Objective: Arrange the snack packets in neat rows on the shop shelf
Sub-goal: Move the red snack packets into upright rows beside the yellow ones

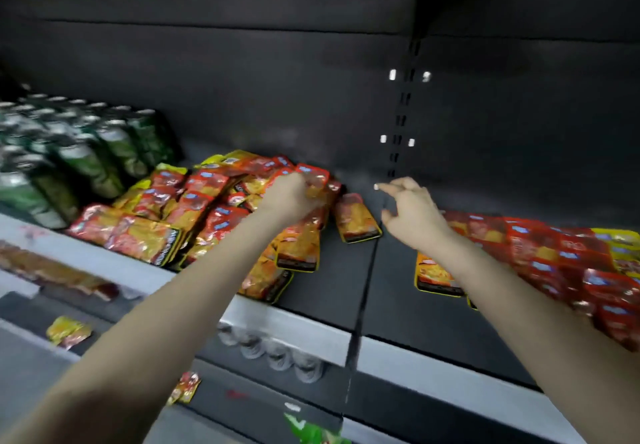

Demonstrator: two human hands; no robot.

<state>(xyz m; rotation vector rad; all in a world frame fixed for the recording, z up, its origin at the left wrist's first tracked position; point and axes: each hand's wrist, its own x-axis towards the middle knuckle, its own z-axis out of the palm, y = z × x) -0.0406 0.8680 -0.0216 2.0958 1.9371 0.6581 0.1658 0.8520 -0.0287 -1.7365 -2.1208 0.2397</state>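
- While your left hand [294, 197] curls its fingers onto the top packet [313, 174] at the back of the left heap [194, 208], your right hand [412, 215] hangs over the bare shelf [339, 277]. Its fingers are loosely bent, thumb and forefinger nearly meet, and it holds nothing.
- Snack packets, red and yellow: two heaps on the one shelf, well apart.
- Left heap: overlapped and skewed, more than ten packets; blur prevents an exact count.
- Right heap [561, 260]: overlapping rows running off the right edge, partly behind your right forearm; count not readable.
- One lone packet [358, 218] lies flat and tilted between the heaps, just beside the left one.
- One edge packet [434, 277] lies flat at the right heap's near-left side, partly under your forearm.
- Green cans [79, 152]: upright in rows, left of the left heap; total not countable.
- Lower level: one stray packet [67, 331] and a second stray packet [185, 386], well apart.
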